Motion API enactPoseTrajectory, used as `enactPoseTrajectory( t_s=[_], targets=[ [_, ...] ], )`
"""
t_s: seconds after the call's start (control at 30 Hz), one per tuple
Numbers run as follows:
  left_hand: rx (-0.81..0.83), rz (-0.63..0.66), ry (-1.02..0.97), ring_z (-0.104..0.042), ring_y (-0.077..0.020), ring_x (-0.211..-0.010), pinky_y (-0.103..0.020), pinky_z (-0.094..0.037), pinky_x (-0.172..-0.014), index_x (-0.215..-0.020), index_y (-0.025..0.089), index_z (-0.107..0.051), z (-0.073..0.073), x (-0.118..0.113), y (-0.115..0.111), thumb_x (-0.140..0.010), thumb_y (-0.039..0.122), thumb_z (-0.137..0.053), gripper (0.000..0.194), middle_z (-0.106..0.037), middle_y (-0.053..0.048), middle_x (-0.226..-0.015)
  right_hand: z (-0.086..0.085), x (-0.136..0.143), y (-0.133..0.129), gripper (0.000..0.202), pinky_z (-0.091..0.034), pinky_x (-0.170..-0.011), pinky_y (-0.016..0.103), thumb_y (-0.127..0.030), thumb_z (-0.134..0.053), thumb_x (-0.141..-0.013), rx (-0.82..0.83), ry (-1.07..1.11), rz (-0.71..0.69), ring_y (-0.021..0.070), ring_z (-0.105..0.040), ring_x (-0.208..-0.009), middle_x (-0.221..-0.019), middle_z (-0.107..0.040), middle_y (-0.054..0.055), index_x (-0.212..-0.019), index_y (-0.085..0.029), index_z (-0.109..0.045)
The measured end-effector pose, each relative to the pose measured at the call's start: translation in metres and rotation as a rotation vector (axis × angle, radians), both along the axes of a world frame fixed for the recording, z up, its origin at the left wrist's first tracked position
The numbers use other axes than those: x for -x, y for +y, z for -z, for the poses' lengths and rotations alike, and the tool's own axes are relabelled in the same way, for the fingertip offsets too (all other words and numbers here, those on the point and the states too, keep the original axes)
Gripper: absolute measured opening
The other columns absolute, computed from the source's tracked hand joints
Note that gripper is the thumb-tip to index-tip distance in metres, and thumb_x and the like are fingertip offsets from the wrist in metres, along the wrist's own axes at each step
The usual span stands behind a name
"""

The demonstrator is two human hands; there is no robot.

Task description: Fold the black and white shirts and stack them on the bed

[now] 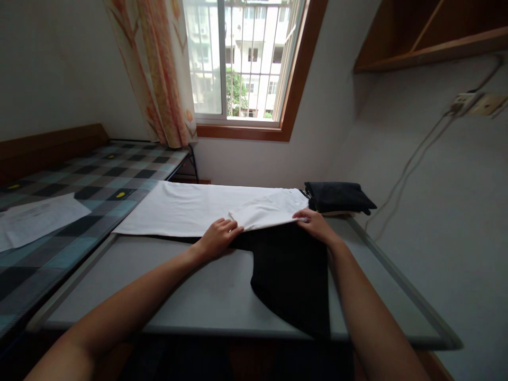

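A garment lies across the light board, with a white part [190, 209] along the back and a black part [291, 270] spreading toward the front edge. My left hand [222, 235] is closed on the near edge of the white fabric, around its middle. Farther right, my right hand [311, 222] pinches the same white fabric close to its right end. Between the hands the white edge runs over the black fabric. The black part reaches the board's front edge beside my right forearm.
The light board [206, 296] has a raised rim. Folded dark cloth [337, 197] sits at its back right. On the left are a checkered bed [146, 161] and white papers [43, 217]. A cable [405, 166] hangs on the right wall; a curtain [164, 74] hangs by the window.
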State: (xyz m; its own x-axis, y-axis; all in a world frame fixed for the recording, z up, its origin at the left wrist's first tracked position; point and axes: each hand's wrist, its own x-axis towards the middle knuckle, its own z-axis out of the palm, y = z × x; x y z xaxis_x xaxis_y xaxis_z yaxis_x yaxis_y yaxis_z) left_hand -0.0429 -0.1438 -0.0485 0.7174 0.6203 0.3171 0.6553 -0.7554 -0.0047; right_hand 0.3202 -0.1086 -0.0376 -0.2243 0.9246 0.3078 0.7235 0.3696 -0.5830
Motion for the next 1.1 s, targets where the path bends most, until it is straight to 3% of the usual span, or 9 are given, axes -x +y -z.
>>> enactPoseTrajectory(
  t_s=[0.17,0.37,0.57,0.73,1.0,1.1],
  targets=[
    [0.027,0.003,0.026,-0.061,-0.0211,-0.088,-0.033,-0.042,-0.081,-0.114,0.022,-0.062,-0.001,0.004,0.003,-0.095,0.020,-0.047,0.024,-0.063,-0.008,-0.096,0.001,-0.008,0.003,0.021,-0.053,-0.080,0.032,-0.034,-0.064,-0.078,0.003,0.097,-0.052,0.0219,-0.067,-0.088,-0.092,-0.071,0.007,-0.087,-0.020,-0.077],
    [0.098,-0.056,0.098,-0.064,-0.0215,-0.090,-0.031,-0.043,-0.079,-0.120,0.023,-0.058,-0.014,0.009,0.002,-0.088,0.013,-0.053,0.034,-0.066,-0.007,-0.098,0.006,-0.013,0.005,0.019,-0.054,-0.081,0.033,-0.034,-0.068,-0.075,0.080,0.118,-0.085,0.0225,-0.069,-0.089,-0.093,-0.074,0.008,-0.085,-0.022,-0.079],
    [0.136,-0.166,0.108,-0.065,-0.0218,-0.087,-0.031,-0.045,-0.077,-0.103,0.022,-0.065,-0.023,0.038,-0.002,-0.080,0.005,-0.051,0.032,-0.067,-0.007,-0.099,0.004,-0.012,0.004,0.022,-0.055,-0.079,0.033,-0.038,-0.068,-0.077,0.058,0.101,-0.067,0.0229,-0.069,-0.086,-0.092,-0.074,0.008,-0.085,-0.021,-0.079],
    [0.150,-0.283,0.107,-0.063,-0.0213,-0.088,-0.030,-0.045,-0.078,-0.096,0.023,-0.066,-0.022,0.092,-0.007,-0.076,0.006,-0.052,0.030,-0.066,-0.005,-0.096,0.002,-0.012,0.004,0.025,-0.054,-0.080,0.033,-0.040,-0.066,-0.078,0.036,0.119,-0.063,0.0231,-0.069,-0.086,-0.090,-0.075,0.007,-0.087,-0.021,-0.079],
    [0.134,-0.609,0.188,-0.062,-0.0231,-0.095,-0.031,-0.043,-0.082,-0.094,0.022,-0.067,-0.030,0.207,-0.015,-0.079,0.020,-0.045,0.027,-0.067,-0.005,-0.104,0.004,-0.008,0.003,0.027,-0.053,-0.078,0.034,-0.041,-0.062,-0.079,-0.024,0.137,-0.030,0.0229,-0.069,-0.084,-0.090,-0.074,0.008,-0.086,-0.019,-0.078],
    [0.092,-0.716,0.156,-0.059,-0.0187,-0.094,-0.028,-0.042,-0.084,-0.097,0.022,-0.066,-0.028,0.249,-0.016,-0.077,0.020,-0.040,0.033,-0.067,0.000,-0.105,0.001,-0.008,0.003,0.026,-0.053,-0.078,0.033,-0.039,-0.062,-0.081,-0.053,0.105,-0.020,0.0227,-0.069,-0.085,-0.092,-0.074,0.008,-0.087,-0.020,-0.078]
  ],
)
